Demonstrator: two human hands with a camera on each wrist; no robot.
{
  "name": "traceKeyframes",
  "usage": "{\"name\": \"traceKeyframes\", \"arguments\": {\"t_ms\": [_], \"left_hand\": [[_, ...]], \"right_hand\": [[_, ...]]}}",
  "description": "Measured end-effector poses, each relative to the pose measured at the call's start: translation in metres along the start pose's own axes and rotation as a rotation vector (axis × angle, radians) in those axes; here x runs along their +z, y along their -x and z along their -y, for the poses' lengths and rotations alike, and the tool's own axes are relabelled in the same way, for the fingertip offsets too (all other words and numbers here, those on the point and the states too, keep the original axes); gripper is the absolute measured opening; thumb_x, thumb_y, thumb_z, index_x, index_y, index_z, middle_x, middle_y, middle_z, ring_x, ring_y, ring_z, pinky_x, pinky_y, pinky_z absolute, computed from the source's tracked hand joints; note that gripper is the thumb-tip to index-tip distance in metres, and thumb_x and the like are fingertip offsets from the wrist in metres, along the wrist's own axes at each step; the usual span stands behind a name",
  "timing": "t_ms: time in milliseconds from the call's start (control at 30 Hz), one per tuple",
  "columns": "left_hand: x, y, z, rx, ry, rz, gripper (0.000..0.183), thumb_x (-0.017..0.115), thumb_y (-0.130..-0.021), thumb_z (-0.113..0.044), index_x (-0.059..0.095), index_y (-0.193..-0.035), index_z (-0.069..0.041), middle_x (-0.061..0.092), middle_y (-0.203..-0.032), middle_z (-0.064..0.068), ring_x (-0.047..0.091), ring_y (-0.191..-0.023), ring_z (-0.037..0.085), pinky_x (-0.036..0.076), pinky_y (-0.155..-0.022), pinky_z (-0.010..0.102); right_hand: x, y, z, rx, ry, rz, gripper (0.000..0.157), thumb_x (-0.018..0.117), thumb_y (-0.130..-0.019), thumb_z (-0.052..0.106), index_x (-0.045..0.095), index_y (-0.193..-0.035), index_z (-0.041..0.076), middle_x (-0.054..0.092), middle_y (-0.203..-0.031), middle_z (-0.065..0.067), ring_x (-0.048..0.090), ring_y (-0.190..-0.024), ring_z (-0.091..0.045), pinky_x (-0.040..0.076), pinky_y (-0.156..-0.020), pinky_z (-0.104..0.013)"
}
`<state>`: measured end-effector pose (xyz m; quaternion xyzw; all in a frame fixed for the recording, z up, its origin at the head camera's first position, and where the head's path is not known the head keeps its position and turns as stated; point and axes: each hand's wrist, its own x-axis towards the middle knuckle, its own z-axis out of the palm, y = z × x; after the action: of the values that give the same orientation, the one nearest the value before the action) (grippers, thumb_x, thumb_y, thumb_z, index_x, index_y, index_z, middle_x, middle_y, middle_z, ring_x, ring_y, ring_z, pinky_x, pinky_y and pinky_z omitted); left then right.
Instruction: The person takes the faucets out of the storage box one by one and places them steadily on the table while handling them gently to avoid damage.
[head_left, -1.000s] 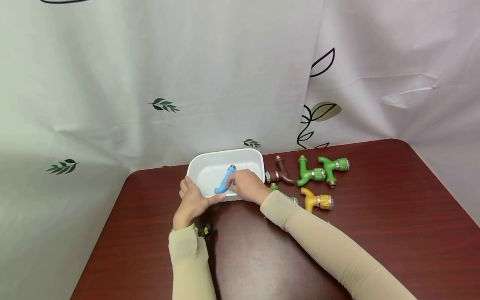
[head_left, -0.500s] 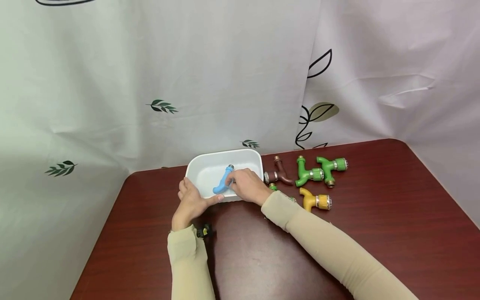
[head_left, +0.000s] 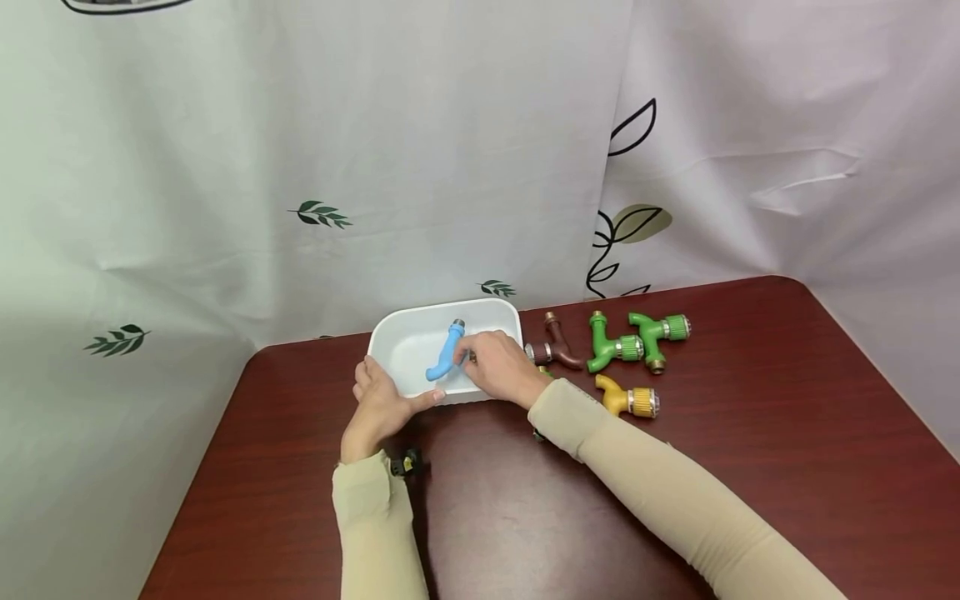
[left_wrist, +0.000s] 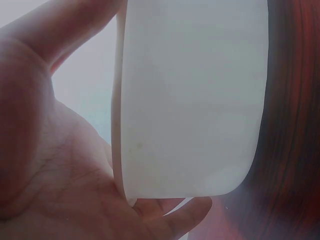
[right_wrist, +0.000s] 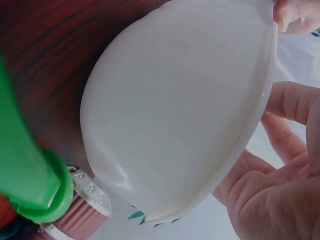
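A light blue tap (head_left: pixel 448 348) with a metal threaded end lies inside a white plastic tub (head_left: pixel 401 327), its spout toward the near wall. My right hand (head_left: pixel 495 365) reaches over the tub's near right side and pinches the tap on its right, where my fingers cover the handle. In the right wrist view the tub wall hides the tap and my fingertips. My left hand (head_left: pixel 381 408) grips the tub's near left corner, the thumb along the near rim and the fingers round the left wall. The left wrist view shows the tub's outer wall (left_wrist: pixel 195 100) between thumb and fingers.
Right of the tub lie a brown tap (head_left: pixel 558 346), two green taps (head_left: pixel 603 346) and a yellow tap (head_left: pixel 618 398) on the dark red table (head_left: pixel 480 500). Another green tap (right_wrist: pixel 30 165) is partly hidden under my right forearm. A white curtain (head_left: pixel 450 167) hangs behind the table.
The blue tap has shifted slightly toward the tub's back wall, and my right hand has moved a little with it. My left hand keeps its place on the tub. The head view has turned slightly.
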<state>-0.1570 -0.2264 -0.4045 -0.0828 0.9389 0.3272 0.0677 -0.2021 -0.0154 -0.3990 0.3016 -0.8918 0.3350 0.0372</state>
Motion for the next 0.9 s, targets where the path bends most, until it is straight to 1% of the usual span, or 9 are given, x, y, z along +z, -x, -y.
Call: {"name": "traceKeyframes", "arguments": {"t_ms": [133,367,600,700,900], "left_hand": [[0.000,0.000,-0.001,0.001,0.001,-0.005,0.134,0.085,-0.079,-0.042,-0.013,-0.151,0.015,-0.001,-0.156,0.032,0.014,-0.135,0.051,0.026,-0.113,0.060],[0.000,0.000,-0.002,0.007,-0.007,-0.016,0.134,0.086,-0.078,-0.041,-0.011,-0.151,0.015,0.001,-0.155,0.033,0.015,-0.134,0.051,0.026,-0.112,0.060],[0.000,0.000,-0.002,0.009,-0.014,-0.025,0.134,0.086,-0.078,-0.042,-0.010,-0.151,0.016,0.002,-0.155,0.033,0.016,-0.134,0.052,0.026,-0.112,0.060],[0.000,0.000,-0.001,0.009,-0.016,-0.024,0.134,0.086,-0.078,-0.043,-0.010,-0.151,0.016,0.002,-0.155,0.033,0.015,-0.135,0.052,0.025,-0.113,0.060],[0.000,0.000,-0.001,0.008,-0.013,-0.017,0.134,0.085,-0.078,-0.043,-0.011,-0.151,0.015,0.000,-0.156,0.033,0.014,-0.136,0.052,0.024,-0.113,0.060]], "right_hand": [[-0.003,0.002,0.000,0.009,0.001,-0.015,0.017,0.065,-0.087,-0.001,0.077,-0.092,0.010,0.072,-0.087,0.000,0.051,-0.068,-0.013,0.045,-0.066,-0.026],[-0.009,0.005,0.001,0.014,-0.013,-0.033,0.018,0.064,-0.084,-0.003,0.077,-0.091,0.007,0.069,-0.082,0.001,0.049,-0.065,-0.013,0.044,-0.064,-0.025],[-0.017,0.009,0.005,-0.007,-0.019,-0.031,0.016,0.064,-0.086,-0.002,0.076,-0.091,0.007,0.070,-0.086,0.000,0.051,-0.071,-0.014,0.046,-0.070,-0.027],[-0.022,0.011,0.008,-0.021,-0.021,-0.045,0.016,0.064,-0.086,-0.002,0.076,-0.091,0.007,0.071,-0.088,-0.001,0.053,-0.075,-0.015,0.048,-0.073,-0.029],[-0.030,0.016,0.012,-0.029,-0.021,-0.076,0.017,0.064,-0.086,-0.003,0.076,-0.091,0.008,0.072,-0.092,0.000,0.056,-0.079,-0.014,0.049,-0.076,-0.030]]}}
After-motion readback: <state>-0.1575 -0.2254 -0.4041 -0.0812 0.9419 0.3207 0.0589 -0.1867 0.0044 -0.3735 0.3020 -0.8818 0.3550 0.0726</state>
